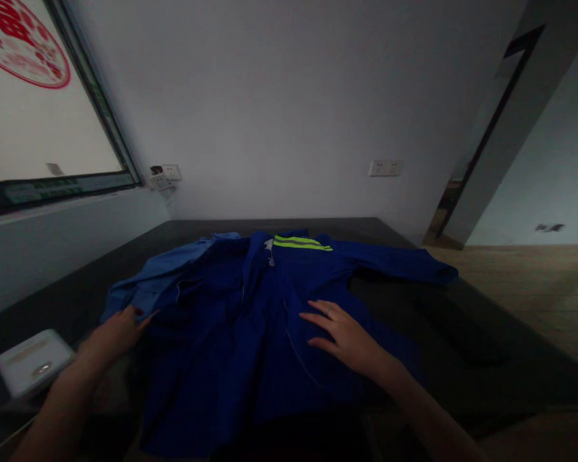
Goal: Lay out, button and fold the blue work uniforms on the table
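Note:
A dark blue work jacket [231, 321] lies spread over the dark table, its front edge hanging toward me. A yellow-green reflective stripe [302, 242] crosses its chest, and one sleeve [399, 262] stretches out to the right. On the left, a lighter blue fabric section [166, 266] is turned up; I cannot tell if it is the lining or another garment. My left hand [118, 330] pinches cloth at that left edge. With fingers spread, my right hand [344, 330] rests on the lower right front of the jacket, gripping nothing.
A white box-like device [35, 360] stands at the table's left, with a pale cable near it. Some dark object [462, 330] lies on the table [347, 226] at right. Wall sockets [385, 168] sit above the back edge; a window is at upper left.

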### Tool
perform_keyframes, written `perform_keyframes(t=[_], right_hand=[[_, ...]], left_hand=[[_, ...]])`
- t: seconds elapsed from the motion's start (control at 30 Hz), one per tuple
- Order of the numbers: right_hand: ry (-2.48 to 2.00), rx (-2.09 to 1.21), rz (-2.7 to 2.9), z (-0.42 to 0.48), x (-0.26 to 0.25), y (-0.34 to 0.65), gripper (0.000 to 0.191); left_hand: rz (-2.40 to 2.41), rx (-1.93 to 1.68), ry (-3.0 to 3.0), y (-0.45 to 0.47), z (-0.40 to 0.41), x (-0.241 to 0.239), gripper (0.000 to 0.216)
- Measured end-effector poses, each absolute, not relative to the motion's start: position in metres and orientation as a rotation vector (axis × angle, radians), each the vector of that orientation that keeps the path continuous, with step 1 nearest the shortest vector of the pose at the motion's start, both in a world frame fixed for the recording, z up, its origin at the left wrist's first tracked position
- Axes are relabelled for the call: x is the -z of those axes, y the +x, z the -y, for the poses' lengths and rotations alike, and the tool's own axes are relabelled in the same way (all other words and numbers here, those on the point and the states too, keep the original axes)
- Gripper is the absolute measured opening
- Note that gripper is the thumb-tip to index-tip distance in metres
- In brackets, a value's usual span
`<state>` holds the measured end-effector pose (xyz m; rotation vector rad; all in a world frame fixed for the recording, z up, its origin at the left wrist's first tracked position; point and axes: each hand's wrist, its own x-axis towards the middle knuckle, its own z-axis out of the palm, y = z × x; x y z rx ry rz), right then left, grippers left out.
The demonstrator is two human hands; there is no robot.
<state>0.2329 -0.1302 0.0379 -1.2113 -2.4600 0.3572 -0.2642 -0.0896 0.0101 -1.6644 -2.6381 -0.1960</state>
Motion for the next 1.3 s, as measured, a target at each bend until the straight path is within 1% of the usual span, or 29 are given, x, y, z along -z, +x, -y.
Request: perform_keyframes(t=[0.07, 0.1, 0.2, 0.43, 0.57, 0.7, 0.77, 0.83, 0.93, 1.0, 1.07, 1.17, 1.23, 1.3], right_hand=[[-1.293, -0.478, 2.57, 0.125, -0.028, 0.226, 0.058], [-1.369, -0.52, 2.593, 0.123, -0.023, 0.225, 0.06], [-1.595, -0.552, 2.581, 0.119, -0.01, 0.232, 0.057], [-1.903, -0.433, 2.433, 0.111, 0.0, 0.283, 0.056], [-1.898, -0.416, 2.407, 0.116, 0.005, 0.302, 0.055], [-1.74, -0.443, 2.422, 0.128, 0.01, 0.303, 0.055], [-1.66, -0.445, 2.402, 0.133, 0.01, 0.3, 0.053], [-1.615, -0.418, 2.362, 0.136, 0.009, 0.296, 0.05], [-1.597, -0.305, 2.261, 0.135, 0.002, 0.291, 0.042], [-1.568, -0.215, 2.167, 0.133, -0.004, 0.287, 0.038], [-1.511, -0.165, 2.081, 0.13, -0.012, 0.282, 0.035], [-1.425, -0.192, 1.99, 0.125, -0.023, 0.276, 0.032], [-1.394, -0.241, 1.961, 0.123, -0.027, 0.272, 0.031], [-1.384, -0.278, 1.964, 0.122, -0.027, 0.27, 0.031]], left_hand=[[2.734, 0.086, -1.774, -0.253, 0.099, 0.0, 0.036], [2.742, 0.046, -1.853, -0.246, 0.103, 0.003, 0.035], [2.669, 0.031, -1.945, -0.232, 0.109, 0.006, 0.034], [2.645, 0.045, -1.823, -0.214, 0.126, -0.003, 0.037], [2.69, 0.093, -1.751, -0.213, 0.127, -0.012, 0.037], [2.627, 0.294, -1.619, -0.215, 0.113, -0.043, 0.036], [2.49, 0.491, -1.589, -0.204, 0.101, -0.067, 0.034], [2.305, 0.691, -1.692, -0.178, 0.088, -0.091, 0.033], [1.989, 0.952, -2.068, -0.11, 0.073, -0.108, 0.025], [1.736, 1.031, -2.442, -0.053, 0.073, -0.105, 0.021], [1.424, 0.962, -2.825, 0.001, 0.086, -0.092, 0.02], [0.829, 0.576, -3.239, 0.055, 0.119, -0.073, 0.021], [0.502, 0.439, -3.333, 0.065, 0.14, -0.07, 0.023], [0.448, 0.488, -3.413, 0.053, 0.15, -0.076, 0.027]])
